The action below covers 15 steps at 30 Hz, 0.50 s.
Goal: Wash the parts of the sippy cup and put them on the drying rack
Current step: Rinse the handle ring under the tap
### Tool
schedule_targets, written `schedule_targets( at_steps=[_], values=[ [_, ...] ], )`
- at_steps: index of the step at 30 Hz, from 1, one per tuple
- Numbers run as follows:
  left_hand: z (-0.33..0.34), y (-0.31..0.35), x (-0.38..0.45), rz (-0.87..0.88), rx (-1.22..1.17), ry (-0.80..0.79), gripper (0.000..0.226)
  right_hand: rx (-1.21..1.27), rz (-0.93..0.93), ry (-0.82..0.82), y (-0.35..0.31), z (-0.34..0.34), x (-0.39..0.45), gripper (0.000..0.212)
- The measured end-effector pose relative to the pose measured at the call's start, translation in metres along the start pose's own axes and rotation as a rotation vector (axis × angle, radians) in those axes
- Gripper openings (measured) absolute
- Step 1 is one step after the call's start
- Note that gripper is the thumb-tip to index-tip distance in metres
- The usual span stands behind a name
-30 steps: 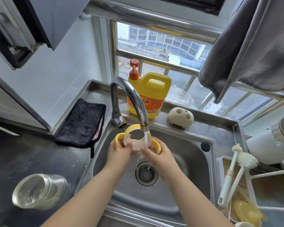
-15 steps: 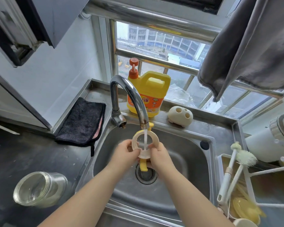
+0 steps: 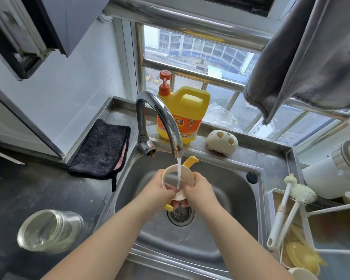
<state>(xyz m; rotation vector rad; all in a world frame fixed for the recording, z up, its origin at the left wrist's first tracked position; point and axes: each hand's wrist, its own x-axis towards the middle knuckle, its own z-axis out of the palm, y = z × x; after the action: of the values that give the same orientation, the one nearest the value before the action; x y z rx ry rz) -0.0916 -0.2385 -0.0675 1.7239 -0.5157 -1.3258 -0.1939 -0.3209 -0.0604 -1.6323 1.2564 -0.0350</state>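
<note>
The counter (image 3: 38, 190) runs dark along my left, and the steel sink (image 3: 230, 199) sits in front of me with its drain (image 3: 180, 216) below my hands. A grey towel (image 3: 311, 57) hangs from the rail at upper right, over the window. The tap (image 3: 160, 118) arches over the basin, and water (image 3: 178, 170) runs from its spout. Behind it stands a yellow soap jug (image 3: 187, 112) with an orange pump, and just to its right a cream holder (image 3: 222, 142) with three holes. A black cloth (image 3: 101, 150) lies folded at the sink's left edge. A glass jar (image 3: 49, 231) lies on its side on the counter near my left forearm. At the right, the rack (image 3: 331, 209) holds two white brushes (image 3: 285, 211).

My left hand (image 3: 158, 190) and right hand (image 3: 200, 190) meet under the stream, both sets of fingers curled around the cup ring (image 3: 170, 170). It is cream with yellow handles, one pointing up toward the tap, the other down between my palms. The water falls through the ring's opening.
</note>
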Motion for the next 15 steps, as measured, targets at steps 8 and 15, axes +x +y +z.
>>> schedule_targets(
  at_steps=[8, 15],
  values=[
    [-0.009, 0.007, -0.005, -0.116, -0.181, -0.008, 0.030, 0.257, 0.077, -0.178, -0.002, -0.010, -0.006, 0.018],
    [-0.016, -0.010, -0.003, -0.252, -0.310, -0.066, 0.046, 0.397, 0.088, -0.197, 0.013, -0.013, -0.009, 0.030]
  ],
)
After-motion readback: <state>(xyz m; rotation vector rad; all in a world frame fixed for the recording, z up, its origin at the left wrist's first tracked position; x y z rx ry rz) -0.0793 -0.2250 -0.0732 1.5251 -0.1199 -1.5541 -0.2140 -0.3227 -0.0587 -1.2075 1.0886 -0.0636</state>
